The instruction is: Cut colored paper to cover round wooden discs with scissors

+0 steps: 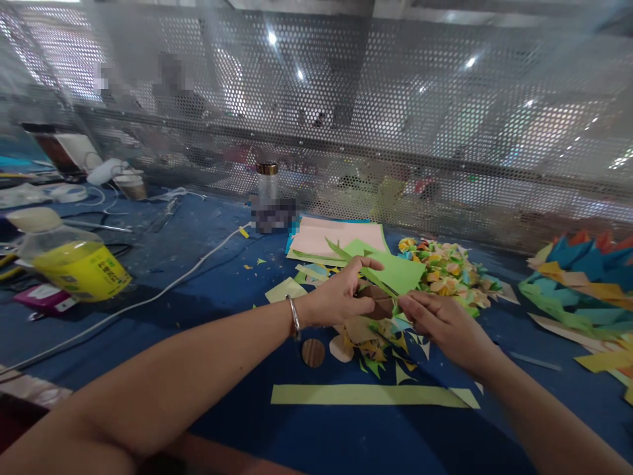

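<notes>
My left hand (343,295), with a silver bangle at the wrist, has its thumb and index fingertips apart. A brown rounded piece (380,305) is close by its thumb; whether they touch is unclear. My right hand (440,320) is closed in a pinch at the lower edge of a bright green sheet of paper (408,272). Anything else inside that pinch is hidden. Below the hands lies a pile of paper scraps (373,349) in green, yellow and tan. A wood-grained disc (313,353) and a pale paper circle (341,348) rest beside it.
A long pale green strip (366,395) lies nearest me. Stacked paper (341,236) and folded paper flowers (450,270) sit behind the hands. At right is a layered paper piece (583,284). A yellow-labelled bottle (82,267), white cable (182,284) and jar (268,183) stand leftward, before a perforated metal screen (316,99).
</notes>
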Motion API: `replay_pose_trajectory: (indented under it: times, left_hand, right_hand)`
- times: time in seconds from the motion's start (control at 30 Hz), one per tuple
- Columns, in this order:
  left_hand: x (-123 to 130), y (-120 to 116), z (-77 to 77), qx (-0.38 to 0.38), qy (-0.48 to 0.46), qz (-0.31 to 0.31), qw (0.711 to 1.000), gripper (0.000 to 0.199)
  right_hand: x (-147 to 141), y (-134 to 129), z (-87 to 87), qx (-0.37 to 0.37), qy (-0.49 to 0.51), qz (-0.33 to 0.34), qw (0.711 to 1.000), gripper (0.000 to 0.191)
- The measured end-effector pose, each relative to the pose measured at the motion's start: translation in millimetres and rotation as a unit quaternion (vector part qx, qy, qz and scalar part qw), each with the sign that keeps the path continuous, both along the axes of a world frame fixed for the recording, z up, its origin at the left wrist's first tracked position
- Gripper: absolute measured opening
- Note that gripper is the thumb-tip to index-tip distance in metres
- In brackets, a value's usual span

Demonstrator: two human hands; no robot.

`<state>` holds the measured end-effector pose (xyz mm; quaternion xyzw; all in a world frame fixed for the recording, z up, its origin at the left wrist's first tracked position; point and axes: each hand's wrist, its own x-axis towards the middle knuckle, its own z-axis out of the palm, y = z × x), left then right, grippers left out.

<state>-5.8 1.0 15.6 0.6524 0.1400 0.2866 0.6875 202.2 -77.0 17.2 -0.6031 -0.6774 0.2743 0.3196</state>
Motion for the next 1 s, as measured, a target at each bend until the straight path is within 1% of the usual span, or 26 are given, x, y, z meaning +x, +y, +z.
replay_pose_trajectory:
  times: [0.07,0.1,0.17,0.23,0.3,0.4,0.47,0.53,0.57,0.63,0.7,0.77,0.83,1.0]
  left_hand:
    - [-1,-5,7.7,-0.031,-0.012,0.006,0.999,0.055]
    - [-2,-8,11.9,-0.03,-0.023,0.016,0.999,0.054]
    - [-4,-13,18.8,0.0,-0.042,0.046,0.998,0.054]
    - [-5,-16,22.2,0.028,-0.037,0.057,0.997,0.057]
    - [-5,-19,21.9,0.039,-0.016,0.051,0.998,0.06]
    - [-2,-22,17.6,0.035,0.014,0.037,0.999,0.065]
    - [0,-22,14.4,0.014,0.022,0.034,0.999,0.067]
    - [2,-22,11.7,-0.027,0.02,0.054,0.998,0.066]
    - [4,-22,10.6,-0.057,0.015,0.07,0.996,0.063]
    - [6,-23,8.9,-0.125,-0.004,0.092,0.988,0.049]
    - [9,-27,7.8,-0.193,-0.031,0.087,0.977,0.031]
    - [11,-31,7.0,-0.242,-0.056,0.083,0.965,0.022]
    - [13,-35,6.9,-0.253,-0.07,0.098,0.96,0.021]
    - [12,-35,9.4,-0.189,-0.038,0.118,0.974,0.013]
  right_hand:
    - [-1,-1,-0.3,-0.017,0.055,-0.01,0.998,0.054]
    - [-1,-1,-0.2,-0.023,0.082,-0.016,0.996,0.054]
    - [-2,-2,0.6,-0.021,0.124,-0.025,0.992,0.054]
    - [-4,-4,1.8,-0.007,0.145,-0.028,0.989,0.052]
    - [-6,-6,3.4,0.013,0.146,-0.026,0.989,0.047]
    - [-10,-7,5.5,0.033,0.117,-0.015,0.993,0.041]
    - [-13,-8,6.2,0.036,0.1,-0.01,0.994,0.04]
    - [-14,-8,6.0,0.042,0.101,-0.016,0.994,0.039]
    - [-14,-8,5.6,0.048,0.106,-0.022,0.993,0.037]
    - [-14,-8,4.6,0.066,0.118,-0.037,0.99,0.035]
    - [-14,-9,3.7,0.081,0.121,-0.051,0.988,0.034]
    - [-14,-11,3.2,0.093,0.114,-0.058,0.987,0.034]
    - [-15,-12,3.2,0.103,0.103,-0.062,0.987,0.033]
    - [-21,-12,6.4,0.112,0.111,-0.042,0.987,0.032]
